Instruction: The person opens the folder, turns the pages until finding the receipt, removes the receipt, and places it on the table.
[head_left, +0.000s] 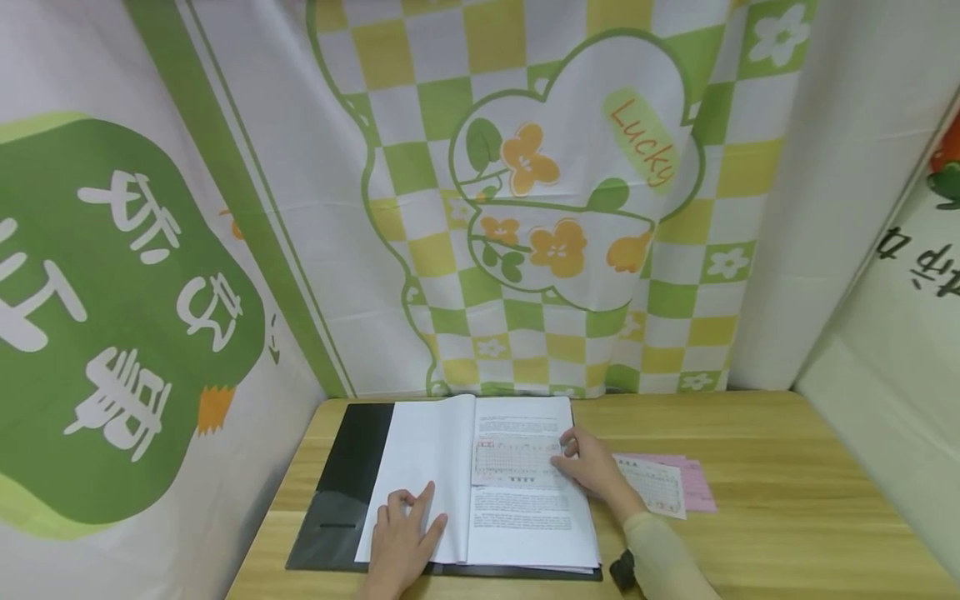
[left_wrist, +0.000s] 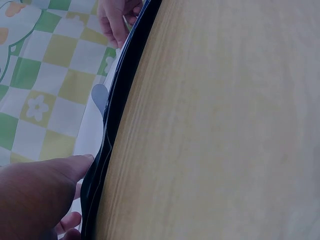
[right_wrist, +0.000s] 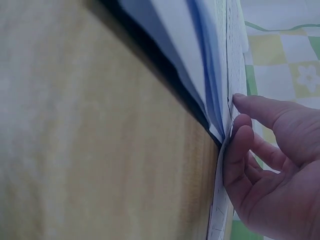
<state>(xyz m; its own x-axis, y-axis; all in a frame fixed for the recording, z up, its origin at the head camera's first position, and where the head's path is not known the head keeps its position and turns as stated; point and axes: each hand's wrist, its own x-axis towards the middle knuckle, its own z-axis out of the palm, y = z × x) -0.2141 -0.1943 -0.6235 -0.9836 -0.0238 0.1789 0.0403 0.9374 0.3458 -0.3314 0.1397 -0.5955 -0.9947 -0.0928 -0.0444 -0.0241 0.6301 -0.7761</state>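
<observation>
An open black folder (head_left: 352,442) holds a stack of paper, its blank left page (head_left: 423,442) facing a printed right page (head_left: 521,542). Across the printed page lies a slip (head_left: 517,461) with a grid and red marks. My right hand (head_left: 596,471) holds this slip at its right edge, thumb on the paper and the other fingers curled by the margin. On the lower part of the blank page rests my left hand (head_left: 401,533), fingers spread. The left wrist view shows its thumb (left_wrist: 75,167) beside the black folder edge.
Right of the folder, a white printed slip (head_left: 660,487) overlaps pink sheets (head_left: 701,483) on the wooden table (head_left: 787,500). Behind the table hangs a checked curtain (head_left: 525,333). A small black object (head_left: 622,571) sits by my right wrist.
</observation>
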